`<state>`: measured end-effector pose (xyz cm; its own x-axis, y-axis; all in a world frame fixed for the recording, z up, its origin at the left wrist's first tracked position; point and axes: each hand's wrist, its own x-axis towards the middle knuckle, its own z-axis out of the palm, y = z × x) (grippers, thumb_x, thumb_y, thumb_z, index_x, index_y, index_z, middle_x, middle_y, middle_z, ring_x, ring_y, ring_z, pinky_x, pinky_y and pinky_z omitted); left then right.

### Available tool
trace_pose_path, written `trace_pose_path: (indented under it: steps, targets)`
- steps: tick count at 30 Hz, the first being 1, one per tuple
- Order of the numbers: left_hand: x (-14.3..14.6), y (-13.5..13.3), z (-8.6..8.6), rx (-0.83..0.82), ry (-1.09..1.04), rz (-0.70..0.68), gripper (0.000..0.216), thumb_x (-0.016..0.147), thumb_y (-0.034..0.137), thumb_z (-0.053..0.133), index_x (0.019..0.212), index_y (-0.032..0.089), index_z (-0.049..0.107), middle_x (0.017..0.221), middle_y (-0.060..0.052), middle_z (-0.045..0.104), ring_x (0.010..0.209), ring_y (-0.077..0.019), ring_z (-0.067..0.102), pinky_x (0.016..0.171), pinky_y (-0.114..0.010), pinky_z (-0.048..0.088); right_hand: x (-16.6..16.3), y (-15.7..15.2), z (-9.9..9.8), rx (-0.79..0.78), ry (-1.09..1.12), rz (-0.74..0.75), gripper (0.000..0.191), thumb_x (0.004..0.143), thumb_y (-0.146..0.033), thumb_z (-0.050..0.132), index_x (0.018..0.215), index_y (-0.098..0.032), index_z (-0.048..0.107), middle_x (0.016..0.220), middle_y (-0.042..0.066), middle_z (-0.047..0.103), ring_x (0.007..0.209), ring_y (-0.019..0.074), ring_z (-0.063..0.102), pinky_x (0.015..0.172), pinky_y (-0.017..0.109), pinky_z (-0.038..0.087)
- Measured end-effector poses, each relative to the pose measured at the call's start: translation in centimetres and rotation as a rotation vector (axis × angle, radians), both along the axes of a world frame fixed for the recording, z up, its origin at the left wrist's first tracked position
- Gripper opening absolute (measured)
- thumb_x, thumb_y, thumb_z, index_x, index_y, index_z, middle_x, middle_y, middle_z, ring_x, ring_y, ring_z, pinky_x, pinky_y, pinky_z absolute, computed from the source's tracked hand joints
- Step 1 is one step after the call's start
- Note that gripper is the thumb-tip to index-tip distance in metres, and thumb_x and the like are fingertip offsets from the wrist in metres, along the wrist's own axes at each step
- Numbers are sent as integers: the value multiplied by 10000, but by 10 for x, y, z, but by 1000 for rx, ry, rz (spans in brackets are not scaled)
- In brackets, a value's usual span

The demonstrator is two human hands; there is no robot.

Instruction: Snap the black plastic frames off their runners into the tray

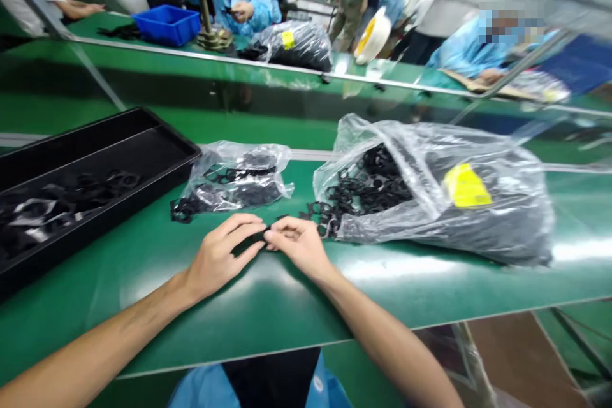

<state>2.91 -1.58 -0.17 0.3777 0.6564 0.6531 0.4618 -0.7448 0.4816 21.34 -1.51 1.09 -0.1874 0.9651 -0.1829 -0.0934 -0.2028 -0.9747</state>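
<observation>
Near the middle of the green table, my left hand and my right hand meet fingertip to fingertip. Both are closed on one small black plastic part, mostly hidden by the fingers. Just behind them lies a small clear bag with black parts in and around it. Right of my right hand, a large clear plastic bag with a yellow label lies on its side. Black ring-shaped parts spill from its mouth toward my fingers.
A long black tray at the left holds more black parts. Beyond a rail, co-workers in blue sit at another green bench with a blue bin, a press, another filled bag and a tape roll.
</observation>
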Motion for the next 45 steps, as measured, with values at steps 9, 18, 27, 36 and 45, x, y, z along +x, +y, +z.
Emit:
trace_pose_path:
  steps: [9,18,27,36,45]
  targets:
    - [0,-2,-8,-97,-94,31,169,941,246,617,1105,210,631,1071,-72,714,971,-187,707,869,-302,601,0,-8,3,113,-139,-46,360,709,-483,814,697,-184,613,613,-25,615,564,114,574,580,245,476]
    - [0,3,-10,-448,-323,37,122,913,319,627,881,202,647,881,-25,725,809,-156,712,758,-245,601,1,-10,7,304,-311,-86,249,785,-390,750,688,-190,637,697,-1,633,646,135,583,646,257,488]
    - [0,9,-13,-665,-389,-17,158,891,346,635,856,191,634,809,-7,696,751,-136,697,715,-219,577,2,-11,4,372,-386,-91,237,810,-376,732,685,-193,649,712,18,653,662,147,591,652,267,505]
    - [-1,3,-10,-328,-254,37,114,952,265,576,868,206,626,935,-37,714,898,-167,677,849,-285,543,1,-10,7,324,-352,-75,252,808,-387,731,675,-192,642,677,2,650,633,141,603,646,265,507]
    - [-3,9,-8,-308,-349,47,115,914,296,655,922,182,674,848,-24,731,771,-137,693,752,-244,570,0,-7,8,491,-366,-103,194,829,-360,730,724,-204,682,758,28,686,690,159,629,666,282,522]
